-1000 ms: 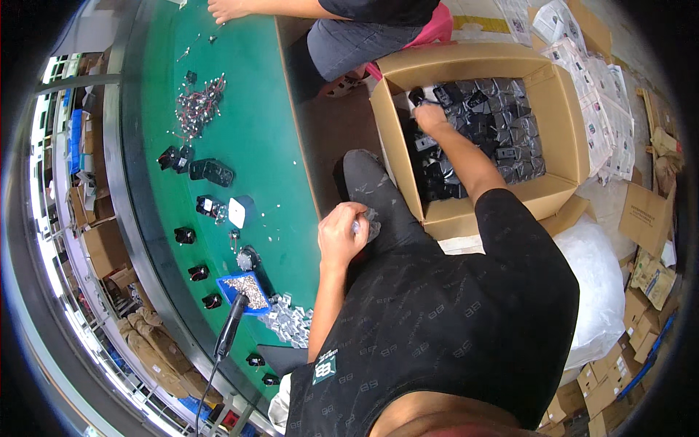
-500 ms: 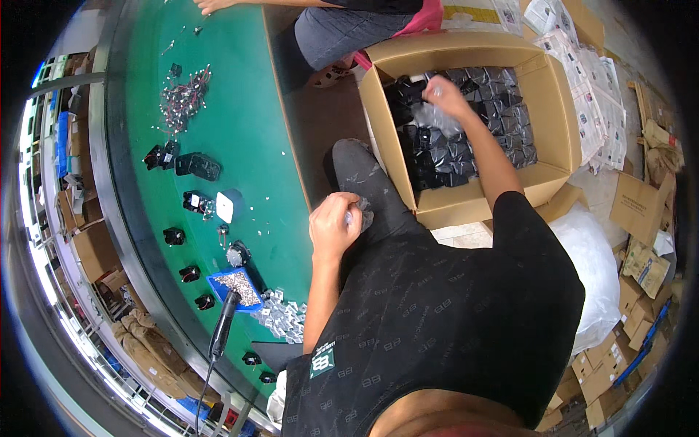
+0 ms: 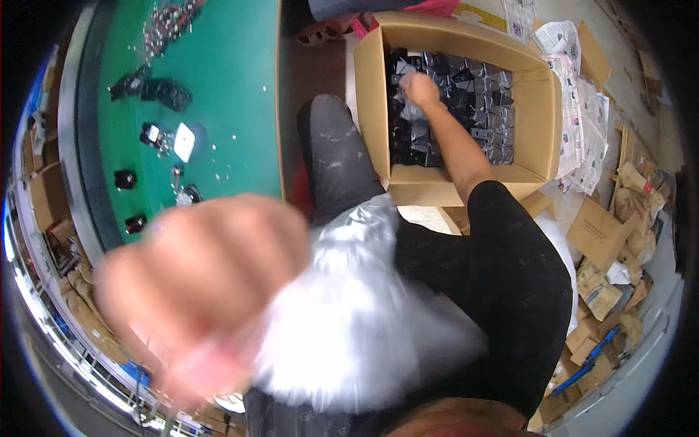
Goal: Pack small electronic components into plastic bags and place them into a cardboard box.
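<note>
My left hand point(image 3: 211, 269) is raised close to the camera, large and smeared by motion. Its fingers are closed round a clear plastic bag point(image 3: 349, 328), which spreads out to the right over my lap and shirt. Over the left part of an open cardboard box point(image 3: 371, 109), my right hand point(image 3: 421, 91) is closed, with a crumpled clear plastic bag point(image 3: 411, 111) hanging below its fingers. Rows of black parts in clear bags point(image 3: 499, 109) fill the box. Whether anything lies inside either held bag, I cannot tell.
On the green bench point(image 3: 233, 87) at the left lie a heap of small wired parts point(image 3: 167, 29), several black housings point(image 3: 166, 93) and a white piece point(image 3: 184, 142). Printed paper sheets point(image 3: 582, 124) and flattened cartons point(image 3: 597, 233) lie to the right of the box.
My left hand has risen from beside my knee toward the camera, drawing the plastic bag with it. My right hand has shifted slightly left in the box. The view has moved a little.
</note>
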`<state>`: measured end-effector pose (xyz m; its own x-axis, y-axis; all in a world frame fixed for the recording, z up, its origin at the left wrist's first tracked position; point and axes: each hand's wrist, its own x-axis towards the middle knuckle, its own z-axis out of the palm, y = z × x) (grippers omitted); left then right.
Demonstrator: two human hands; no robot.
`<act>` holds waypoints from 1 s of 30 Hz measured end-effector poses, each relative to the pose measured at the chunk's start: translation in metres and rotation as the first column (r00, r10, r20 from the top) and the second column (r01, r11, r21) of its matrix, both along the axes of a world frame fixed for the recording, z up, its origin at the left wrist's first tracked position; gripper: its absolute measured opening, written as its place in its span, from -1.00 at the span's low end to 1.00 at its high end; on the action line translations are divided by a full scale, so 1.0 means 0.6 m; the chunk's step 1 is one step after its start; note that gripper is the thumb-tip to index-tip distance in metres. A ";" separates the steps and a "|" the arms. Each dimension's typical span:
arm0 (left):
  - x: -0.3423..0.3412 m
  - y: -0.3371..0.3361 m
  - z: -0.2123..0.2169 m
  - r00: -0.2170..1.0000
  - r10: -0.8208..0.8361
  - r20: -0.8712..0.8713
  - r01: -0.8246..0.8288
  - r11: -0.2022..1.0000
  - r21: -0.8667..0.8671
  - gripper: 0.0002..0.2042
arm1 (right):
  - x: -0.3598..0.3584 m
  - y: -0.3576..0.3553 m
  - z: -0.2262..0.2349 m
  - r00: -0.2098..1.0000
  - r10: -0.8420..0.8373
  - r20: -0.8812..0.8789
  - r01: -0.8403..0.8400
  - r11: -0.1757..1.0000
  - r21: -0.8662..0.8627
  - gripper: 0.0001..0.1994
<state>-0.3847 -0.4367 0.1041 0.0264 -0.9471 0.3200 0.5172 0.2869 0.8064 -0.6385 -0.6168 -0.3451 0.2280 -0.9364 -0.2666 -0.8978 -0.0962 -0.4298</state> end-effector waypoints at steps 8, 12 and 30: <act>0.016 0.052 0.015 0.954 0.169 -0.247 -0.126 0.976 0.179 -0.87 | -0.066 -0.011 0.084 0.738 -0.251 0.626 0.270 0.960 0.067 -0.79; 0.041 0.039 0.003 0.964 0.088 -0.252 -0.056 0.990 0.132 -0.86 | -0.085 0.068 0.037 0.998 0.042 0.045 -0.045 0.996 0.078 -0.66; 0.047 0.082 0.029 0.945 -0.169 -0.279 0.196 0.978 0.075 -0.80 | -0.051 0.120 -0.001 0.964 0.187 -0.191 -0.165 0.978 0.126 -0.58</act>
<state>-0.3567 -0.3872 0.1213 -0.0778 -0.9705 0.2283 0.7548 0.0922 0.6494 -0.6692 -0.5449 -0.3460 0.3185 -0.8495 -0.4207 -0.9395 -0.2238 -0.2593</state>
